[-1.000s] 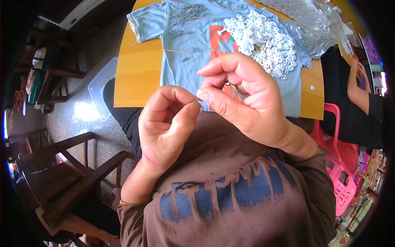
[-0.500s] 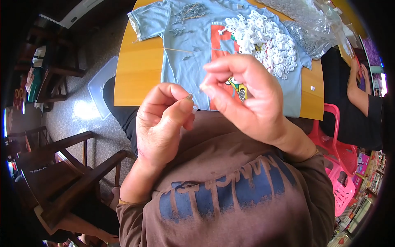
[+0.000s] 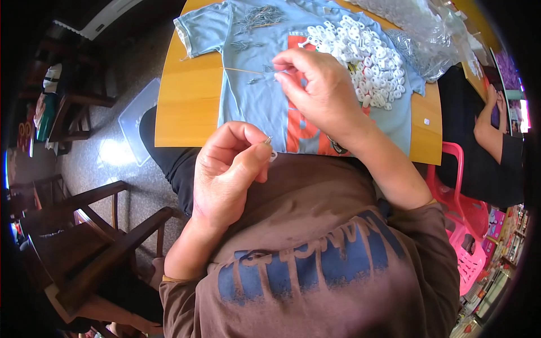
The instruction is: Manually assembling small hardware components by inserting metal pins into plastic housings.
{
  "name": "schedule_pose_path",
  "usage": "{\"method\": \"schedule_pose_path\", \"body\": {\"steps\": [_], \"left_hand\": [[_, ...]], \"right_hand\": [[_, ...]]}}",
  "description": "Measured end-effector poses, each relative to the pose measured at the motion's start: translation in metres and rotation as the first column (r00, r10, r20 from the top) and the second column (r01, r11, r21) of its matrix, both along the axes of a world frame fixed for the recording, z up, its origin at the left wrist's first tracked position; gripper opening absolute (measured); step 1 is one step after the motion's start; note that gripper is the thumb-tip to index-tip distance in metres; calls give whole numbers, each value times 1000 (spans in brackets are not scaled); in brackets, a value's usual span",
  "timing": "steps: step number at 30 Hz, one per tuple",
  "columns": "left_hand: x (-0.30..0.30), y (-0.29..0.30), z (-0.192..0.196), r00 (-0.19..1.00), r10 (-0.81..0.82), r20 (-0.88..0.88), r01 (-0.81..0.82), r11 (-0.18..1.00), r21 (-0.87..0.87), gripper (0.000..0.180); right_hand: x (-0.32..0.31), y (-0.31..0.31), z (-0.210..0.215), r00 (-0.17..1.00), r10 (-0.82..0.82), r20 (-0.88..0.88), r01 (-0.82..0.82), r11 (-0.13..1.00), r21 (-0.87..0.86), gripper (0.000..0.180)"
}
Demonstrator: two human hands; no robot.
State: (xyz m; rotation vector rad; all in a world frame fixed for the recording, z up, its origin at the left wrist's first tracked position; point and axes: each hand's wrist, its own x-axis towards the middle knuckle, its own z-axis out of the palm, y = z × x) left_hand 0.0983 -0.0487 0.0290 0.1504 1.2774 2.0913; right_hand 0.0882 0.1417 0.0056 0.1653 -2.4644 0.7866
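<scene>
My left hand [image 3: 228, 172] is closed in a pinch above my lap. Between its thumb and forefinger sits a small white plastic ring piece [image 3: 274, 156] with a thin metal bit [image 3: 269, 139] poking out at the fingertips. Farther off, my right hand [image 3: 318, 84] hovers over a light blue T-shirt [image 3: 248, 104], its thumb and forefinger apart with nothing visible between them. Close to those fingertips lie a few small grey metal pieces [image 3: 252, 81] and a thin stick [image 3: 242, 70]. A heap of white plastic ring pieces [image 3: 380, 73] lies right of that hand.
The shirt covers much of a wooden table [image 3: 186, 112]. More grey metal pieces [image 3: 262, 18] lie at its far side, and a clear plastic bag [image 3: 428, 53] at the far right. Another person's arm [image 3: 489, 127] is at right, near a pink plastic chair [image 3: 459, 197]. Dark wooden chairs [image 3: 112, 248] stand left.
My right hand has moved away from my left, forward over the shirt toward the metal pieces. The left hand keeps its pinch and has shifted slightly right and nearer to me.
</scene>
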Motion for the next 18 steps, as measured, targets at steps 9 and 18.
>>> {"method": "schedule_pose_path", "body": {"steps": [9,18], "left_hand": [[1,0,2,1000,-17,-11,17,1000,-21,8],[8,4,5,653,-49,-756,-327,882,-340,10]], "right_hand": [[48,-17,48,908,332,256,-149,825,-545,14],[60,-28,52,887,341,311,-63,758,-649,10]]}}
